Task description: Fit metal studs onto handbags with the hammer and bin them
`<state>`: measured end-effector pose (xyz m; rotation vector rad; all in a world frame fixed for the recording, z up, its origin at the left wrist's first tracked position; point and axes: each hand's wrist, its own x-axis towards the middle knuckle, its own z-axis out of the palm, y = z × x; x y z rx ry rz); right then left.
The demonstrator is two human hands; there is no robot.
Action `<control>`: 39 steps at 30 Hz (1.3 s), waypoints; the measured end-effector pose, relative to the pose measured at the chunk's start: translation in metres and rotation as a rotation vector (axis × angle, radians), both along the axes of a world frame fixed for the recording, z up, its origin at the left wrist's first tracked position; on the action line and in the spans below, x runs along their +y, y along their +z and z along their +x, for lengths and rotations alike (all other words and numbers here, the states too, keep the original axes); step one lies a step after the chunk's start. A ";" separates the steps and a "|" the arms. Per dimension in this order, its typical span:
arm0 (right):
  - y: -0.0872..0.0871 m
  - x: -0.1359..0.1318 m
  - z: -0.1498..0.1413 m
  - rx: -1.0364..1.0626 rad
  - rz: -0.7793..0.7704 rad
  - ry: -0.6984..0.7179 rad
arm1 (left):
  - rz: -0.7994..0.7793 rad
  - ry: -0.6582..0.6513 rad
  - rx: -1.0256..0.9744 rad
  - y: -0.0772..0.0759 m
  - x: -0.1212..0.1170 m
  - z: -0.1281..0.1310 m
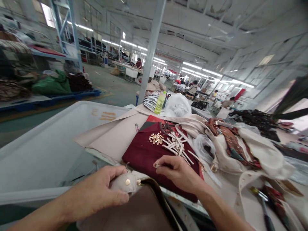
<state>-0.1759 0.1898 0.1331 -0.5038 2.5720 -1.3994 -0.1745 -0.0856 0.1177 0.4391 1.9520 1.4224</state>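
My left hand [103, 189] grips the corner of a beige handbag [141, 205], its thumb and fingers around a tab with a round gold rivet. The bag's zipper opening runs along its upper right side. My right hand [179, 173] hovers over a folded dark red cloth [141, 147], thumb and index finger pinched on a small pale piece whose kind I cannot make out. On the cloth lie a heap of small gold rivets [156, 138] and a pile of narrow white strips [176, 144], with dark strips behind them.
A large white bin [72, 118] stands at left. A yellow-green bottle [160, 102] and a white plastic bag [178, 105] sit behind the cloth. Cream bags with a patterned scarf [228, 138] lie at right, near a hammer [263, 202]. A metal post [151, 48] rises behind the table.
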 end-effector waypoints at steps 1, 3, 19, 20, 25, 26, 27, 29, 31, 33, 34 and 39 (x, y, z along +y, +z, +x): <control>0.005 -0.008 0.006 0.003 -0.026 0.027 | 0.020 -0.016 -0.015 0.000 -0.001 0.001; 0.012 -0.020 0.015 0.026 -0.030 0.073 | 0.065 -0.047 -0.055 0.001 -0.003 0.002; -0.006 -0.055 0.059 0.819 0.295 0.138 | -0.334 -0.090 0.166 0.028 -0.010 0.000; -0.006 -0.056 0.059 0.847 0.325 0.161 | -0.331 -0.084 0.169 0.028 -0.009 0.000; -0.002 -0.059 0.059 0.889 0.435 0.240 | -0.324 -0.024 0.196 0.029 -0.002 0.002; -0.002 -0.060 0.058 0.894 0.451 0.245 | -0.328 -0.011 0.212 0.028 -0.001 0.002; -0.002 -0.060 0.058 0.900 0.460 0.247 | -0.337 0.003 0.229 0.027 -0.001 0.003; -0.001 -0.061 0.057 0.913 0.469 0.248 | -0.366 0.033 0.258 0.026 0.000 0.004; 0.000 -0.062 0.056 0.923 0.491 0.250 | -0.380 0.053 0.259 0.025 0.001 0.005; 0.003 -0.063 0.056 0.922 0.523 0.264 | -0.373 0.065 0.242 0.023 0.002 0.005; 0.004 -0.063 0.055 0.922 0.540 0.275 | -0.362 0.071 0.229 0.021 0.002 0.004; 0.010 -0.067 0.055 0.912 0.595 0.314 | -0.260 0.085 0.134 0.011 0.002 0.001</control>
